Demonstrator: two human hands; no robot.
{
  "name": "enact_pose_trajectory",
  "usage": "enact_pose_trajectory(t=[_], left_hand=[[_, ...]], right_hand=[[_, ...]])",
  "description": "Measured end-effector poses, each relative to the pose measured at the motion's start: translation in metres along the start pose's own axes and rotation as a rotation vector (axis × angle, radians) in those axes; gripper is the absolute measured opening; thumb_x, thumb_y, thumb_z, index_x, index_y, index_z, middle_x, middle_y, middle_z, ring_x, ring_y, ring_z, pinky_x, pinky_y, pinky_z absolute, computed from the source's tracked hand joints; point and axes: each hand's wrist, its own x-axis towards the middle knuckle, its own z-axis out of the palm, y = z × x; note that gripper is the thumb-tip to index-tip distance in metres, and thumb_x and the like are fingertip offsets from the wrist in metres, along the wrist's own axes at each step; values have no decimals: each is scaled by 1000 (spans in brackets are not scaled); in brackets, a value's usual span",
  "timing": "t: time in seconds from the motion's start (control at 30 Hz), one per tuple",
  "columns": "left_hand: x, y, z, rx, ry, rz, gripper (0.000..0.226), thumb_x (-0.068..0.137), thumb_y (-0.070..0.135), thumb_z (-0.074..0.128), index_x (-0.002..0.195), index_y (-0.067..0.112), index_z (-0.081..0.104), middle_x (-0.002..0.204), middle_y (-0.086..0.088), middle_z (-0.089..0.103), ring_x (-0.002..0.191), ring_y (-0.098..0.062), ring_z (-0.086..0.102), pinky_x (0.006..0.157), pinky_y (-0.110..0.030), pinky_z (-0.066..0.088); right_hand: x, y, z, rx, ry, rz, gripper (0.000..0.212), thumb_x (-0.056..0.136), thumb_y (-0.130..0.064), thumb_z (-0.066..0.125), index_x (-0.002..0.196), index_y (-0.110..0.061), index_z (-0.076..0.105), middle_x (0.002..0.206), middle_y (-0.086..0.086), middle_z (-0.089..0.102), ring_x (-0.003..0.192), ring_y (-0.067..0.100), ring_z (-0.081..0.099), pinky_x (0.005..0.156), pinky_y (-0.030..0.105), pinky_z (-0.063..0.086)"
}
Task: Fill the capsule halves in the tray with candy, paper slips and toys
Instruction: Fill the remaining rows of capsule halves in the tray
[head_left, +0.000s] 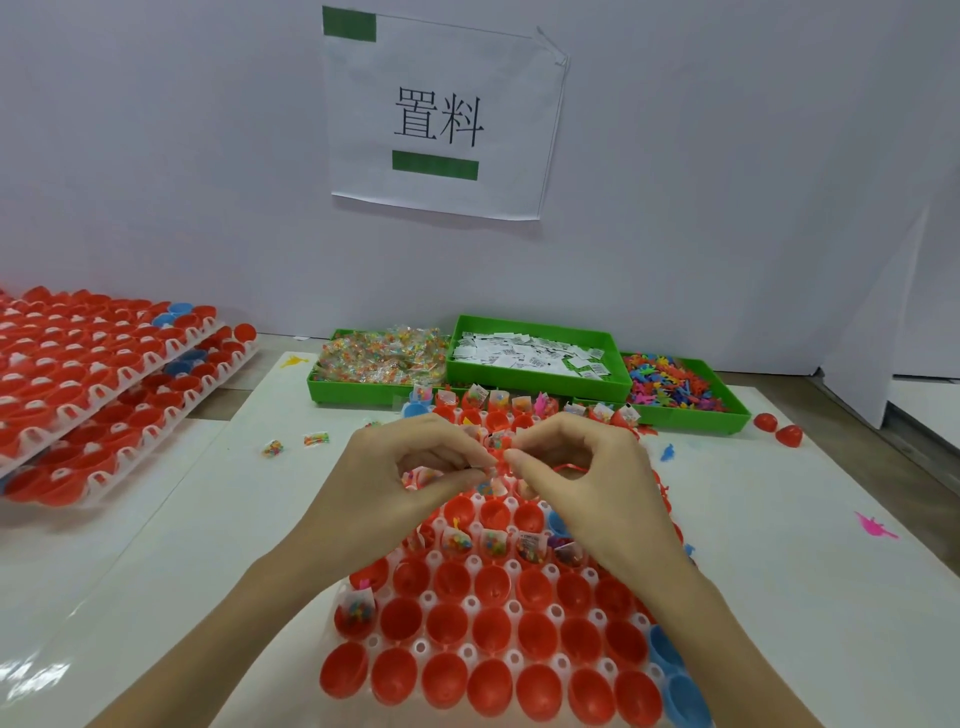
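Both hands (498, 460) pinch over the tray (470, 605) middle

- I am looking down at a white tray (470, 603) showing rows of red capsule halves (491, 631), with a few blue capsule halves (687, 699) sitting along its right edge.
- Candy packets (382, 356) are showing clear wrap speckled with orange, yellow, green and red, lying in a bright green bin (317, 387).
- Paper slips (524, 353) are showing white with black printed marks, in a second green bin (540, 382).
- Toys (667, 384) are mixing pink, blue, orange, yellow and green in a third green bin (727, 415).
- A white sign (441, 114) is showing black characters and two green bars.
- A pink toy (875, 527) is lying on the white mat (805, 545).
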Motion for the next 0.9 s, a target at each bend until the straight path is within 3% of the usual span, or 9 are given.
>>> enact_pose_trajectory(t=[0.1,0.3,0.47,0.57,0.67,0.73,0.83,0.9], left_hand=[[-2,-1,1,-10,-4,3,19,86,10,79,103,19,77,95,5,77,91,-18,76,83,-36,62],[-1,-2,-1,-16,-4,22,28,86,13,80,111,23,73,98,1,72,93,-23,74,83,-38,61],[-1,-1,-4,15,-21,46,30,86,10,80,112,21,72,95,2,69,91,-24,73,82,-35,61],[-2,5,-8,0,-40,28,31,85,10,81,113,20,73,91,1,72,89,-22,73,81,-31,61],[1,11,-22,-25,-159,-109,28,86,22,82,112,25,71,91,0,70,78,-18,72,71,-30,60],[2,11,-39,-23,-302,-236,17,86,34,81,95,25,70,75,3,63,60,-12,59,54,-24,48],[-3,7,-60,176,-564,-323,35,79,51,85,70,22,66,54,6,51,49,-9,41,50,-18,32],[-6,4,-66,321,-624,-339,46,71,59,87,64,21,61,48,8,43,47,-9,35,48,-16,28]], right_hand=[[-3,-2,1,19,-108,-3,6,90,-18,78,93,-23,78,82,-10,76,76,8,74,76,29,62],[-2,-2,-2,65,-143,9,5,93,-17,75,94,-22,77,84,-6,76,77,11,75,76,29,62],[-3,-3,-3,108,-251,2,10,90,-33,77,98,-26,75,92,-9,76,87,10,74,81,24,59],[-3,-6,-4,138,-259,19,19,86,-23,83,103,-25,75,94,-6,77,91,9,74,88,27,59],[-5,-12,-3,175,-323,48,20,87,-17,81,106,-21,76,95,-3,78,91,11,75,89,28,59],[-8,-17,2,173,-385,56,18,86,-13,82,104,-15,77,93,-1,79,87,13,76,86,27,60],[-17,-24,17,165,-488,92,17,84,-8,83,99,-8,76,91,4,79,85,19,77,84,33,62],[-21,-26,28,100,-513,96,16,84,-11,84,97,-9,76,90,4,79,83,18,77,83,39,62]])
